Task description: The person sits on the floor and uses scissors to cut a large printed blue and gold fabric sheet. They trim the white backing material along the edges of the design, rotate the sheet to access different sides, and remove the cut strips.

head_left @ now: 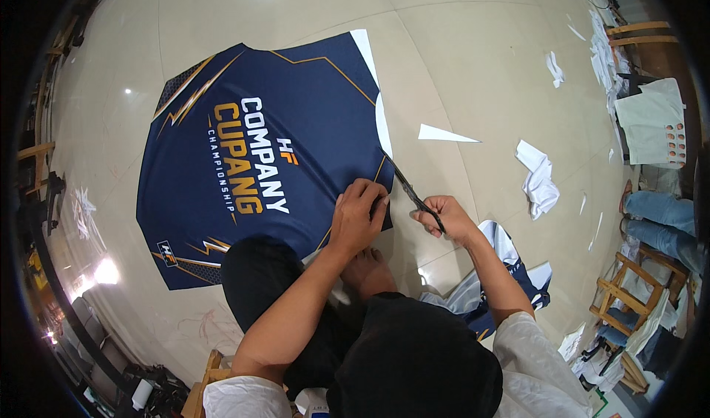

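Note:
A navy fabric panel [318, 122] with gold lines, lightning shapes and white and orange lettering lies spread on the floor. White margins show along its right edge. My left hand [360, 214] is at the panel's lower right part, fingers bent and closed on the cloth beside that edge. In my right hand [452, 220] are black scissors [407, 185], my fingers through the handles. Their blades point up and left, the tips meeting the panel's edge where navy borders white. My bare foot [368, 274] rests just below my left hand.
A white triangular offcut [446, 134] and a crumpled white scrap [538, 181] lie to the right. Near my right forearm is a bundle of navy and grey printed cloth [473, 292]. Wooden stools [629, 299] and a person's jeans-clad legs [662, 222] are at the far right.

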